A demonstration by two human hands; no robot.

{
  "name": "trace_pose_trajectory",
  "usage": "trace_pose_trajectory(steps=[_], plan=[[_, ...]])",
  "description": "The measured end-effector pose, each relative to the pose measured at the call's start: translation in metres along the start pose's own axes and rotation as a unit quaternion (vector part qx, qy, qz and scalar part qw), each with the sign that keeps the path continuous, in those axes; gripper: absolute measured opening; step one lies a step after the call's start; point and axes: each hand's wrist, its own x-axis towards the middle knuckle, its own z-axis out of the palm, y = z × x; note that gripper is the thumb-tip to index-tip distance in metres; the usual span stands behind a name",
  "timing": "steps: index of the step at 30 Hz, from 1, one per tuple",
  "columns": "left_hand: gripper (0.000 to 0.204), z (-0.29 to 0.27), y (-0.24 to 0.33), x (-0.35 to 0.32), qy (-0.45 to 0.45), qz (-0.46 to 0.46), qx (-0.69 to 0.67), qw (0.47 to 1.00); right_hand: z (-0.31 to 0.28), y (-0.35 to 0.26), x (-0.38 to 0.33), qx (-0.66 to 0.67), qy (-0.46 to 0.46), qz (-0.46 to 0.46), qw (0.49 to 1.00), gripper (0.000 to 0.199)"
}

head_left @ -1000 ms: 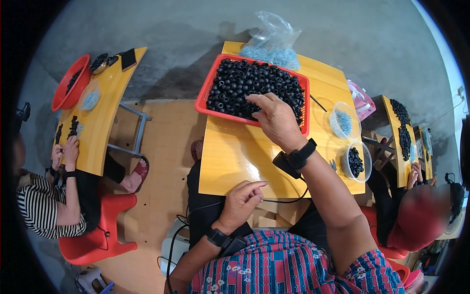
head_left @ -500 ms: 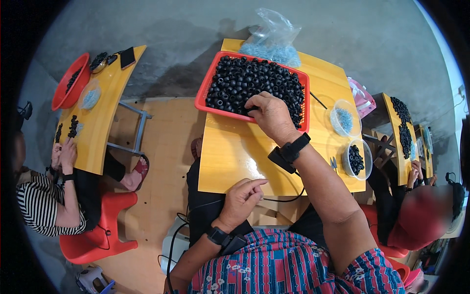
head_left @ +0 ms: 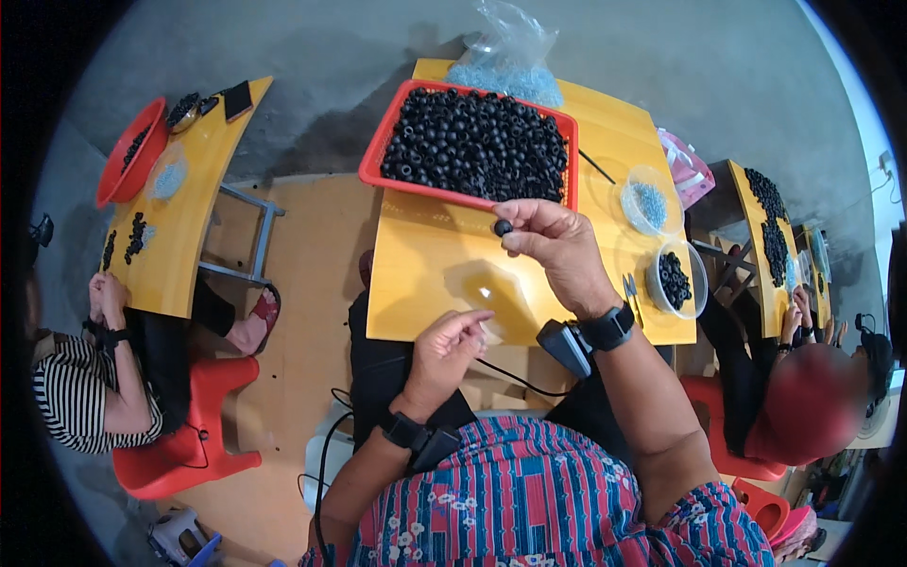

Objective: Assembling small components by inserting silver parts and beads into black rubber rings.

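My right hand (head_left: 559, 248) pinches a small black bead (head_left: 503, 228) between thumb and fingertips, just in front of the red basket. That red plastic basket (head_left: 371, 168) is heaped with black beads (head_left: 472, 142), many showing a round hole. Lower and to the left, my left hand (head_left: 442, 359) hovers over the table's near edge. Its index finger points right and the other fingers curl in; whether anything is inside them is hidden. To the right of my right hand, a clear round tub (head_left: 701, 283) holds more black pieces (head_left: 674, 282).
The yellow table (head_left: 416, 302) bears small scissors (head_left: 632, 298), a tub of pale blue pieces (head_left: 648, 206), a dark rod (head_left: 596, 168) and a clear bag (head_left: 510, 71). People sit at tables on both sides. A black cable (head_left: 524, 381) runs below the near edge.
My right hand has come out of the basket toward me, a black bead now in its fingertips. My left hand has shifted slightly up, with its thumb nearer the index finger.
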Motion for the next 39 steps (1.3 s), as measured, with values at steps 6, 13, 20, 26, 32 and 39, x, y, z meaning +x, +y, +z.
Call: trace_pose_trajectory(steps=[6,13,20,26,32,39], plan=[[0.022,0.005,0.015,-0.013,0.026,-0.014,-0.074,0.997,0.008,0.013,-0.065,-0.015,-0.024,0.013,1.000,0.028],[0.021,0.019,0.018,-0.023,0.016,-0.041,-0.151,0.988,0.018,0.033,-0.109,-0.149,-0.017,-0.086,0.985,0.021],[0.020,0.011,0.009,-0.030,-0.056,-0.146,-0.244,0.957,0.016,0.030,-0.116,-0.309,-0.049,-0.181,0.933,0.019],[0.020,0.016,0.000,-0.026,-0.068,-0.173,-0.232,0.955,0.005,0.042,-0.123,-0.305,-0.021,-0.157,0.939,0.020],[0.016,0.013,-0.013,-0.025,-0.043,-0.157,-0.200,0.966,-0.034,0.063,-0.124,-0.407,0.169,-0.052,0.896,0.013],[0.015,0.012,-0.017,-0.022,-0.034,-0.152,-0.201,0.967,-0.085,0.073,-0.121,-0.469,0.302,-0.005,0.830,0.014]])
